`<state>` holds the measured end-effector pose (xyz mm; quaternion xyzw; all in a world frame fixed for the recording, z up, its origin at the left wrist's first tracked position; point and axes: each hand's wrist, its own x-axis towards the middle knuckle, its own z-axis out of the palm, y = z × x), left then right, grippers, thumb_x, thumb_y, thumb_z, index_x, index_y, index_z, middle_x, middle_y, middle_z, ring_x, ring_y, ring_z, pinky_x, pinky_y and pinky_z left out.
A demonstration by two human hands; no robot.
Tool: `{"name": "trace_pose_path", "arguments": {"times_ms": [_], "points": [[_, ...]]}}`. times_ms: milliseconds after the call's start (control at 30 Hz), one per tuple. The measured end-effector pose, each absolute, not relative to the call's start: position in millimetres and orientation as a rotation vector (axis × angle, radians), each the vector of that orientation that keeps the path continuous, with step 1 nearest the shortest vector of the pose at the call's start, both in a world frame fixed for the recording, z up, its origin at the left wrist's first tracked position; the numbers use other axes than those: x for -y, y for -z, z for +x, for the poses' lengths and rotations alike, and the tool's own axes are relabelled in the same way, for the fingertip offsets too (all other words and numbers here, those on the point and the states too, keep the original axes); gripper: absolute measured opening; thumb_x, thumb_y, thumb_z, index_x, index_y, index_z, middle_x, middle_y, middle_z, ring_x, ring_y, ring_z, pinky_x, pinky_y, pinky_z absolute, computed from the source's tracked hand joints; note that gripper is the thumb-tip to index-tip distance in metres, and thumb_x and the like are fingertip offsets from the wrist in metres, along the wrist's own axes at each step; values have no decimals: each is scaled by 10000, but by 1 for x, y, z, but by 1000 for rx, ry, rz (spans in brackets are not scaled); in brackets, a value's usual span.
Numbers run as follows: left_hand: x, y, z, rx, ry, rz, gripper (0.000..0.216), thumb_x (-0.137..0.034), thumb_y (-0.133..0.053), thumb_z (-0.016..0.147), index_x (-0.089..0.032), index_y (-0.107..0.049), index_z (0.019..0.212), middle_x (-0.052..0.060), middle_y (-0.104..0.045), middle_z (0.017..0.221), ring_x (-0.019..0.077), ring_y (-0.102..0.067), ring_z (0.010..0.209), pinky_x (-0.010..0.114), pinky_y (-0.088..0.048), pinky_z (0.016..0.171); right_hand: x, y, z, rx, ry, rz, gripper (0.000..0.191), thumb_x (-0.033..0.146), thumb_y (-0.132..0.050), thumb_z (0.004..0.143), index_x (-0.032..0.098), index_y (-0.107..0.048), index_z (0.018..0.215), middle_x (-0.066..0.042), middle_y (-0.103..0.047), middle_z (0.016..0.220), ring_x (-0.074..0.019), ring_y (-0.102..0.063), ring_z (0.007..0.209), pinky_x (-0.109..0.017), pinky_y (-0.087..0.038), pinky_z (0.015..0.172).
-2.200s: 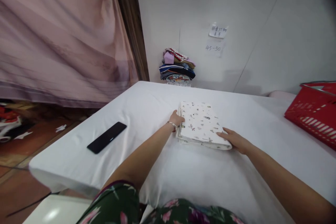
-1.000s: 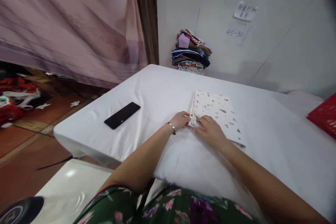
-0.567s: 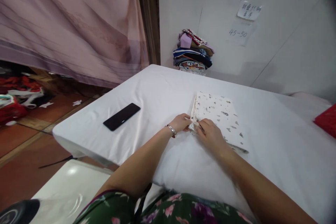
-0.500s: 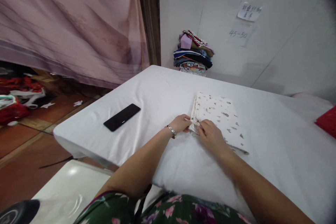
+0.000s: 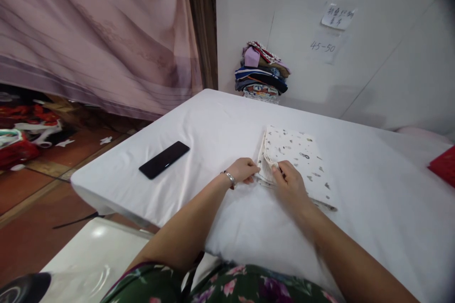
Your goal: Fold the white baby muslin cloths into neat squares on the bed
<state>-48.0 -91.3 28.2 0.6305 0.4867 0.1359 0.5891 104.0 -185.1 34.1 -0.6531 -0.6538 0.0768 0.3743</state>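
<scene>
A folded white cloth (image 5: 296,151) with small grey and brown prints lies on the white-covered table (image 5: 220,128). My right hand (image 5: 289,180) pinches the upper layer at the cloth's near left corner and holds it lifted and peeled back a little. At the same corner my left hand (image 5: 243,170), with a silver bracelet at the wrist, is closed on the edge of the lower layers. The pale inner side of the cloth shows between the two hands. The left fingertips are partly hidden by the cloth's edge.
A black phone (image 5: 164,160) lies on the table to the left. Folded clothes (image 5: 262,73) are stacked by the wall, below paper notes (image 5: 337,16). A pink curtain (image 5: 106,33) hangs at the left, a white stool (image 5: 95,255) stands below, and something red (image 5: 442,165) lies at the right edge.
My right hand has moved slightly right with the upper layer, opening a gap at the corner. My left hand has shifted slightly left and down.
</scene>
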Motion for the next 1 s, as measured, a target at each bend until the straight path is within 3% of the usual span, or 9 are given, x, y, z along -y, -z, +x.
{"name": "trace_pose_path", "arguments": {"times_ms": [233,467,700,1000], "points": [[91,-31,-49,-1161,-363,1532,122,-259,-603,713,-160,-532,723,-14,-568,606,95,-552,510,188,-422,464,185,-32,102,1739,-171,-1686,236,326,-363,898,213,-450,710,-9,-503,748,-149,-488,707,-263,-355,643],[95,-29,-50,-1199,-442,1881,267,-438,-621,665,-177,-565,653,-16,-582,653,127,-535,627,213,-375,524,185,-28,104,1747,-158,-1664,222,315,-369,903,211,-458,729,-14,-515,768,-149,-486,719,-266,-349,641],[103,-32,-47,-1369,-585,2028,304,-441,-641,664,-201,-566,835,-5,-584,809,142,-548,717,231,-374,590,183,-25,105,1743,-155,-1656,194,300,-386,887,209,-492,752,-14,-524,767,-147,-498,709,-262,-356,635],[104,-27,-42,-1333,-403,1986,268,-460,-627,653,-196,-596,682,13,-603,747,161,-553,699,237,-366,575,183,-25,105,1736,-139,-1656,201,299,-379,890,207,-484,747,-16,-528,760,-148,-499,694,-261,-361,622]]}}
